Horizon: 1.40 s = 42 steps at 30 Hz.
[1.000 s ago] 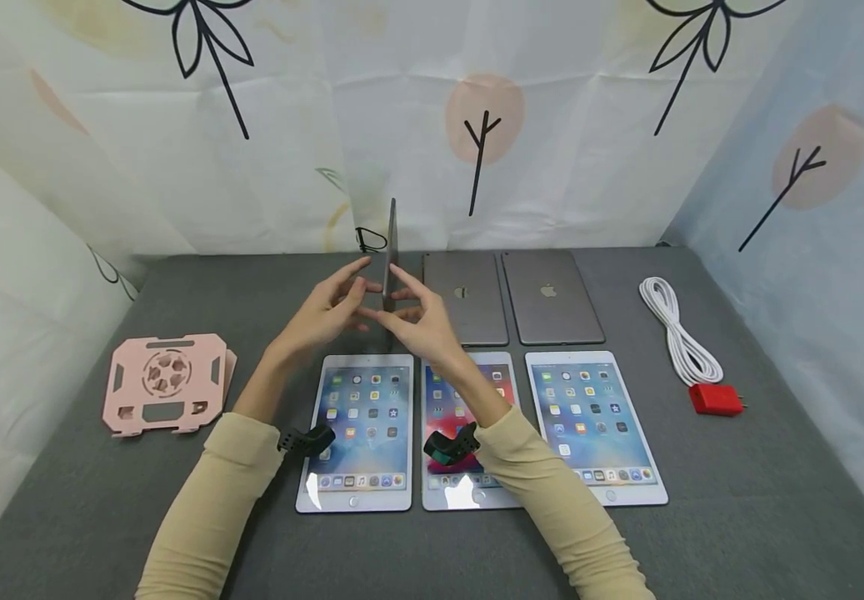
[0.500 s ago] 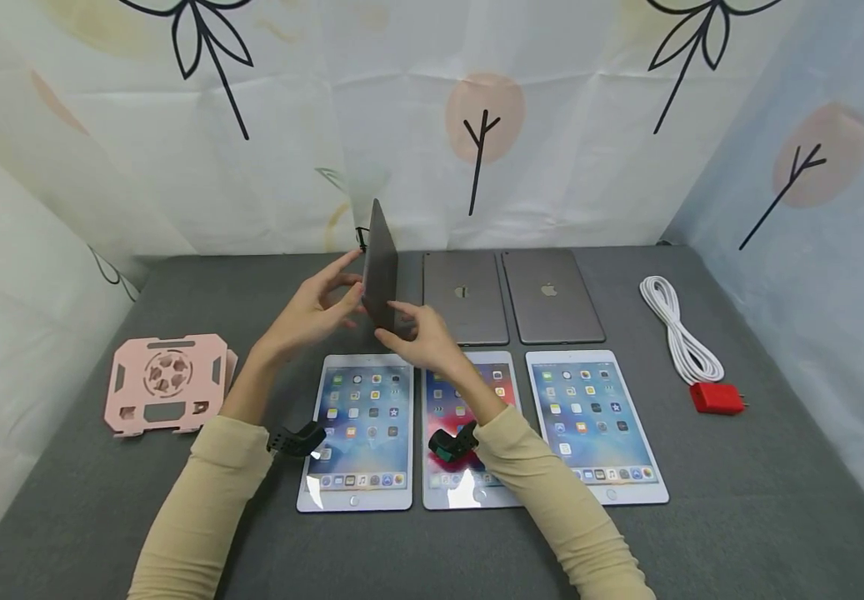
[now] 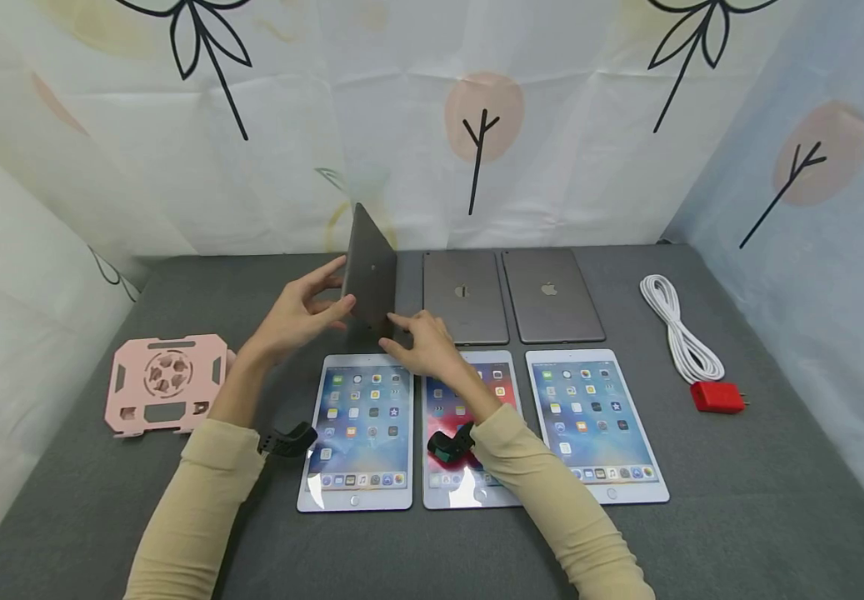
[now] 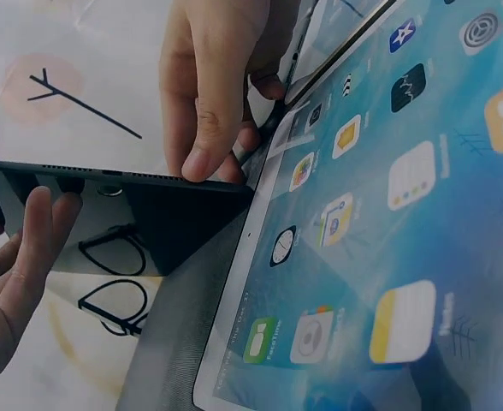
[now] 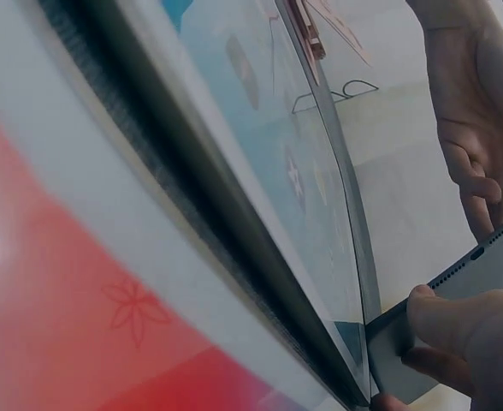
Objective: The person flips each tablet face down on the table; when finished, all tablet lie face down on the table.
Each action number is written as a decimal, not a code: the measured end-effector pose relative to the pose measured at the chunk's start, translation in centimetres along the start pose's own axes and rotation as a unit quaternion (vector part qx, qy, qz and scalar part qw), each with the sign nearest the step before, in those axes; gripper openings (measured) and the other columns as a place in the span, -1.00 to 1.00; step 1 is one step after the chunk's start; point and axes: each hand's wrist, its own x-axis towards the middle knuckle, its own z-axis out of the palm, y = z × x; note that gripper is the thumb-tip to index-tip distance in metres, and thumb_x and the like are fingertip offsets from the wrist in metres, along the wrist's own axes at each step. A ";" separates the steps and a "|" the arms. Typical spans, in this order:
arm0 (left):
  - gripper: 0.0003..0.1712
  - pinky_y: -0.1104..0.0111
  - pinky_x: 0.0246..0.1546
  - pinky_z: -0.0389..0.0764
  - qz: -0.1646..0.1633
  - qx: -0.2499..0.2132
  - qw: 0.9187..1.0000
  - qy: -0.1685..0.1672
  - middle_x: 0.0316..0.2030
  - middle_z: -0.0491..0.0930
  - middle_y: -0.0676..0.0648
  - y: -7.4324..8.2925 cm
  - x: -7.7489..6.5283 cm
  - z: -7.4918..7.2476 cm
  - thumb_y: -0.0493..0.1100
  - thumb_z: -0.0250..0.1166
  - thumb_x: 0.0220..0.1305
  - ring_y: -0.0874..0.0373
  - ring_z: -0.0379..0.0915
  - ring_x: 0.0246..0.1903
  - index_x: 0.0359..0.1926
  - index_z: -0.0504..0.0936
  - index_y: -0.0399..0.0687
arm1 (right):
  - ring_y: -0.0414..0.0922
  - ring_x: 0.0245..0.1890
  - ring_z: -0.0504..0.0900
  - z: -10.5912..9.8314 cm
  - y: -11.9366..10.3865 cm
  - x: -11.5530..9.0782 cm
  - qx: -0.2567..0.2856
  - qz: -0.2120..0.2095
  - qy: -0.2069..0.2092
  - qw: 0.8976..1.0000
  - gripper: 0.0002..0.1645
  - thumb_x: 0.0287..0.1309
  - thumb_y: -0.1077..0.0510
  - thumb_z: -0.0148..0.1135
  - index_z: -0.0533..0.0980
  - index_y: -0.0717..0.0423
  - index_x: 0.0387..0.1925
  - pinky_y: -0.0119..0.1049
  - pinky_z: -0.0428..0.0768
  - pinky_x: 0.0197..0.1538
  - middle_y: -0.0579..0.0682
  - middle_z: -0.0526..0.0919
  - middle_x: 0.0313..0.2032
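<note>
A grey-backed tablet stands up from the table on one long edge, leaning left, its back toward the right. My left hand holds its raised left edge, thumb on the back side and fingers against the screen, as the left wrist view shows. At the lower near corner my right hand pinches it, with the thumb on the short edge. The tablet's home button shows on the shaded screen side. Just in front lies a white-framed tablet, screen up and lit.
Two grey tablets lie face down at the back: one right beside my right hand, another farther right. Two more lit tablets fill the front row. A pink stand is at left; white cable and red charger at right.
The held tablet has gone from nearly edge-on to leaning left, showing more of its grey back. My left hand has moved left with its edge; the right has slid down to the lower corner.
</note>
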 end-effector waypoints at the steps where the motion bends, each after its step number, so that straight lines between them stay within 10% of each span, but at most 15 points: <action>1: -0.11 0.16 0.02 0.72 -0.002 -0.010 1.000 0.002 0.43 0.28 -0.28 -0.1 0.0 -0.1 -0.15 0.28 0.45 0.37 0.69 -0.10 0.64 0.02 0.17 | 0.15 0.07 0.44 0.0 -0.1 0.0 -0.002 -0.001 0.001 1.000 -0.32 0.43 -0.11 0.19 0.37 0.00 0.47 -0.04 0.45 0.04 0.27 0.51 0.22; 10: -0.05 0.36 -0.01 0.71 -0.030 -0.093 0.994 0.040 0.28 0.37 -0.19 -1.0 -0.7 -0.7 -0.34 0.30 0.38 0.35 0.73 -0.17 0.64 -0.01 -0.06 | 0.09 0.03 0.42 0.2 0.5 0.0 0.003 -0.013 0.000 1.000 -0.32 0.42 -0.08 0.20 0.35 -0.03 0.48 -0.12 0.42 0.00 0.26 0.51 0.24; 16: -0.06 0.49 -0.02 0.68 -0.069 -0.215 0.972 0.061 0.19 0.33 -0.06 -1.8 -1.3 -1.2 -0.41 0.20 0.43 0.36 0.65 -0.18 0.65 -0.10 -0.12 | -0.12 -0.34 0.47 0.1 1.1 0.3 0.092 -0.029 0.007 0.995 -0.26 0.47 -0.05 0.14 0.24 0.18 0.52 -0.36 0.41 -0.28 0.25 0.65 0.11; 25: -0.05 0.48 -0.02 0.68 -0.086 -0.336 0.937 0.050 0.16 0.30 -0.07 -2.7 -1.6 -1.6 -0.51 0.06 0.45 0.32 0.68 -0.22 0.65 -0.25 -0.13 | -0.10 0.01 0.51 0.0 0.7 0.5 0.316 0.073 0.002 0.946 -0.22 0.43 0.10 0.24 0.21 0.26 0.53 -0.25 0.55 0.11 0.14 0.56 0.12; 32: -0.02 0.45 -0.02 0.69 -0.082 -0.352 0.931 0.039 0.18 0.29 -0.09 -3.1 -1.0 -1.0 -0.54 0.07 0.43 0.29 0.69 -0.17 0.66 -0.23 -0.10 | -0.20 -0.18 0.43 -0.4 1.0 0.2 0.384 0.083 0.045 0.918 -0.23 0.36 0.22 0.29 0.24 0.26 0.51 -0.30 0.43 0.10 -0.14 0.46 -0.24; 37: -0.04 0.48 -0.01 0.68 -0.088 -0.344 0.935 0.031 0.53 -0.10 -0.32 -3.4 -0.4 -0.3 -0.53 0.05 0.44 0.33 0.67 -0.21 0.66 -0.24 -0.10 | -0.21 -0.19 0.47 -0.8 1.4 -0.1 0.362 0.093 0.051 0.926 -0.22 0.36 0.20 0.30 0.25 0.25 0.51 -0.40 0.48 -0.14 -0.10 0.50 -0.22; 42: -0.05 0.49 -0.01 0.67 -0.098 -0.315 0.944 0.021 0.57 -0.19 -0.36 -4.1 -0.1 0.3 -0.54 0.03 0.45 0.34 0.67 -0.22 0.66 -0.25 -0.09 | -0.20 -0.32 0.44 -1.2 2.0 -0.3 0.256 0.091 0.027 0.962 -0.21 0.38 0.09 0.29 0.25 0.26 0.51 -0.42 0.43 -0.28 0.08 0.58 -0.07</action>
